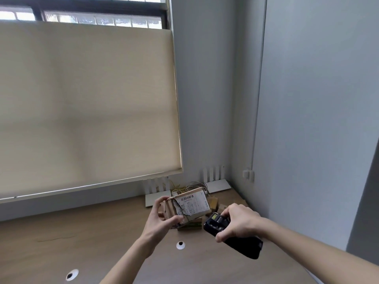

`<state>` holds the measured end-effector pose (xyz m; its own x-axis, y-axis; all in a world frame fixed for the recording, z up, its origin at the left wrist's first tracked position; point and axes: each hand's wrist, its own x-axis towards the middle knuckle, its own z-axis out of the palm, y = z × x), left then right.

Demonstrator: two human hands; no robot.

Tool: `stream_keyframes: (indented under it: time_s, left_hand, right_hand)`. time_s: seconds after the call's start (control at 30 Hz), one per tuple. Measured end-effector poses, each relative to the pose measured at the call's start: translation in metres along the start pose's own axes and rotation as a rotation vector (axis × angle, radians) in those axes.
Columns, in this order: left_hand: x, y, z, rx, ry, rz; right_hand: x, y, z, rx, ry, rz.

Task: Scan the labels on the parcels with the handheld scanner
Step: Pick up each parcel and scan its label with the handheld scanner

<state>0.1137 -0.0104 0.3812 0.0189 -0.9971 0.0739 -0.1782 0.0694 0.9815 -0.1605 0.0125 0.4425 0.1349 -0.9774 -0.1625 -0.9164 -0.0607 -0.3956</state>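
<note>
— Two hands in the head view; what does each one hold?

— Left hand [159,220] grips a small cardboard parcel [187,206], thumb along the near edge and fingers [162,200] curled round the far end; the parcel is lifted off the wooden counter [86,238], tilted, its white shipping label [192,203] with a barcode facing up, one corner of the label torn.

— And the right?

— Right hand [239,222] is wrapped round a black handheld scanner [231,234], head end aimed toward the parcel, just beside it, not touching as far as I can tell.

— Anything else?

— More small cardboard boxes [213,202] lie on the counter behind and under the parcel; two round cable grommets [180,245] sit in the counter; a beige roller blind [86,107] covers the window.
</note>
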Motion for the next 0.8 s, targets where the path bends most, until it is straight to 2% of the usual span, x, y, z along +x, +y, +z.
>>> stream_keyframes:
  time_s: [0.37, 0.53, 0.67, 0.8]
  left_hand:
    - [-0.013, -0.007, -0.015, 0.013, 0.061, -0.027]
    - [-0.033, -0.011, -0.035, -0.047, 0.118, -0.045]
    - [-0.061, -0.013, -0.073, -0.127, 0.222, -0.065]
    - [-0.103, -0.013, -0.133, -0.198, 0.321, -0.087]
  right_hand:
    - [0.009, -0.010, 0.009, -0.012, -0.004, -0.065]
    - [0.017, -0.022, 0.021, 0.164, -0.025, -0.140]
    - [0.024, -0.064, 0.042, 0.351, -0.033, -0.220]
    - [0.025, -0.133, 0.069, 0.442, -0.147, -0.348]
